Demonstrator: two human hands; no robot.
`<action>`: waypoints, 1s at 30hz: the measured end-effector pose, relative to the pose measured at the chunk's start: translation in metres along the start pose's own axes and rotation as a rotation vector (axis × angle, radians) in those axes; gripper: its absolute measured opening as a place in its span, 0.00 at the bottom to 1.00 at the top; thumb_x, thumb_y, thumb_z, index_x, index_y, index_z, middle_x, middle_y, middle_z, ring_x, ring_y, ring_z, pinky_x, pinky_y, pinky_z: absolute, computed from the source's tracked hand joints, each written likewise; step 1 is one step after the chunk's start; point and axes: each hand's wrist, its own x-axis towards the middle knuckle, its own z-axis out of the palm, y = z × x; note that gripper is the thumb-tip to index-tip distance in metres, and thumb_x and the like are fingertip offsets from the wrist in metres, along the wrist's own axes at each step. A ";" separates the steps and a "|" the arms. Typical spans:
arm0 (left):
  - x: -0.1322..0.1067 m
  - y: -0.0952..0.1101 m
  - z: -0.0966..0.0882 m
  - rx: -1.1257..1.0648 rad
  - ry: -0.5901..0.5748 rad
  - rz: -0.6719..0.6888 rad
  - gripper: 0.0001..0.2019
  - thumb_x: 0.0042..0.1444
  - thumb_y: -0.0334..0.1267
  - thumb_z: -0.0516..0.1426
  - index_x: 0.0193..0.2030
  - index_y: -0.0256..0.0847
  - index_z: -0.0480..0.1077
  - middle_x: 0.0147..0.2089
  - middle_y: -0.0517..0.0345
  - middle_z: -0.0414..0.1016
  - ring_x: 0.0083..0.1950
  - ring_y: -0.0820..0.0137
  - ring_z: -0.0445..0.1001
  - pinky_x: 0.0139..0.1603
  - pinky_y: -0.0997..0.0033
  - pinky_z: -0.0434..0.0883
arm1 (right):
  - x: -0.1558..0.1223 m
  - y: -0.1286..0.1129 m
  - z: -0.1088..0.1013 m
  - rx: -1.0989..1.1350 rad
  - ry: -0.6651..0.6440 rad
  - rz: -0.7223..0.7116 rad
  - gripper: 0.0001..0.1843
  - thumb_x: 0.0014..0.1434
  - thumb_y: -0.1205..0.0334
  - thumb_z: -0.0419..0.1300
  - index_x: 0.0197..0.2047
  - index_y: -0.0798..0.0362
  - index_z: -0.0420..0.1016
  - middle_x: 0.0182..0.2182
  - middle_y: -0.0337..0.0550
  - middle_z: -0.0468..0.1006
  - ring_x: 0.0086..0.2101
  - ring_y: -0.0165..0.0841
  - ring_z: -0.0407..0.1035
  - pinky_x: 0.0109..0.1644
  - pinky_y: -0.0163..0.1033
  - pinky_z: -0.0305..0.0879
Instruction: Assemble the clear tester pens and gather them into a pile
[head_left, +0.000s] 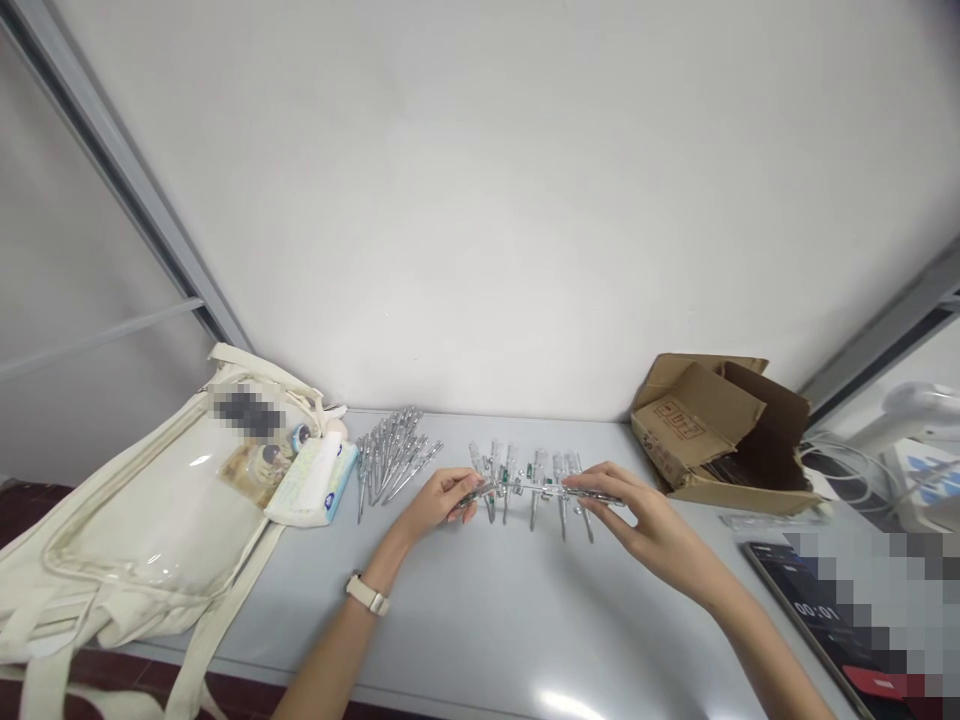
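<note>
My left hand (439,503) and my right hand (645,515) pinch the two ends of a clear test-pen screwdriver (540,490), which lies level above the grey table (480,620). Beneath it, a row of similar clear-and-green screwdrivers (525,490) lies side by side, with blades pointing toward me. The held tool partly hides that row. Further left, a loose bunch of screwdrivers (394,460) lies fanned out, apart from my left hand.
A cream tote bag with a clear pocket (150,520) and a pack of wet wipes (311,485) lie left. An open cardboard box (712,430) stands back right. A phone (795,610) lies front right, near cables and a white device (911,470). A white wall rises behind.
</note>
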 end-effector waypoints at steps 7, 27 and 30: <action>0.000 -0.003 -0.002 0.009 -0.039 -0.005 0.27 0.61 0.58 0.50 0.38 0.33 0.73 0.18 0.61 0.67 0.16 0.80 0.53 0.19 0.77 0.50 | 0.001 -0.005 -0.001 0.014 -0.064 0.017 0.20 0.67 0.49 0.47 0.55 0.46 0.72 0.45 0.49 0.74 0.43 0.40 0.69 0.49 0.46 0.67; -0.002 -0.010 -0.001 0.076 -0.209 -0.067 0.25 0.61 0.57 0.51 0.31 0.34 0.71 0.17 0.64 0.63 0.16 0.81 0.52 0.18 0.77 0.50 | 0.008 -0.012 -0.012 -0.055 -0.225 0.054 0.18 0.64 0.49 0.50 0.42 0.47 0.78 0.40 0.46 0.76 0.34 0.35 0.70 0.37 0.40 0.66; -0.003 -0.006 -0.001 0.098 -0.217 -0.066 0.26 0.61 0.58 0.51 0.29 0.35 0.71 0.16 0.64 0.61 0.16 0.80 0.53 0.19 0.77 0.49 | 0.008 -0.013 -0.012 -0.053 -0.239 0.042 0.19 0.64 0.48 0.50 0.41 0.48 0.78 0.38 0.46 0.77 0.33 0.35 0.70 0.35 0.38 0.64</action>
